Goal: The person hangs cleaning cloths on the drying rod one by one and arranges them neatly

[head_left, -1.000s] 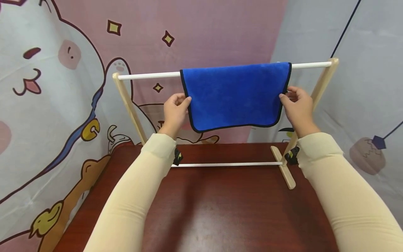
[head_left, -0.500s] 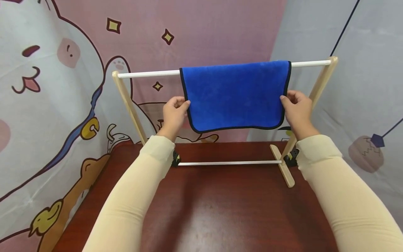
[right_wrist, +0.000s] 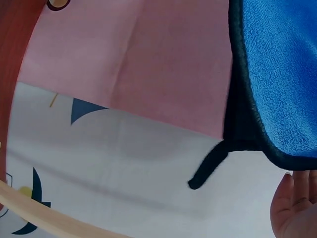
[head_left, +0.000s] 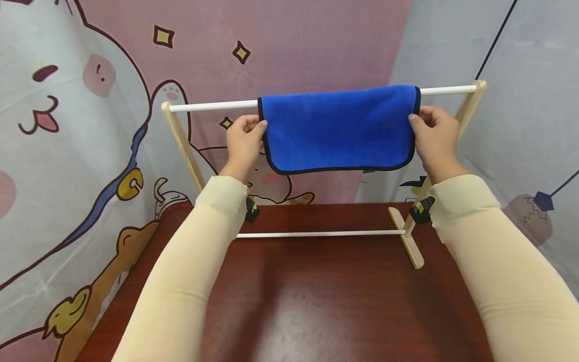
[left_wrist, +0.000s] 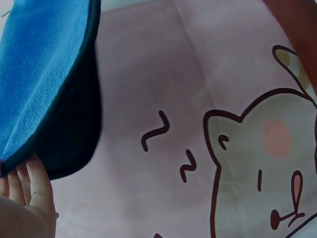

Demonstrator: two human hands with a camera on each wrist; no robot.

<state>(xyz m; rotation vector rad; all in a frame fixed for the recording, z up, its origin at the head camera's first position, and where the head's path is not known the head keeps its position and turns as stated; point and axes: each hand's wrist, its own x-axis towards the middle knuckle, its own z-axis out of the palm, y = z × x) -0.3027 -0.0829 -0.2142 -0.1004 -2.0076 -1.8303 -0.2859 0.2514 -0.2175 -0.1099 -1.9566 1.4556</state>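
Note:
A blue towel point(head_left: 339, 130) with black edging is draped over the white top rod point(head_left: 217, 106) of a wooden rack. My left hand point(head_left: 242, 146) pinches its left edge a little below the rod, thumb in front. On the opposite side, my right hand point(head_left: 437, 141) pinches the right edge at similar height. The left wrist view shows a dark rear layer point(left_wrist: 74, 129) hanging behind the blue front one, near the left hand's fingers point(left_wrist: 39, 181). A black loop strip point(right_wrist: 208, 166) sticks out from the towel in the right wrist view.
The rack's wooden posts point(head_left: 184, 146) stand at either side, with a foot point(head_left: 407, 241) on the dark red table point(head_left: 307, 296). A white lower rod point(head_left: 321, 234) runs between them near the tabletop. Behind hangs a cartoon-printed cloth point(head_left: 316, 45).
Both hands dipped slightly, then moved up and outward to higher spots along the towel's side edges. The towel's front lower edge has risen and lies straighter.

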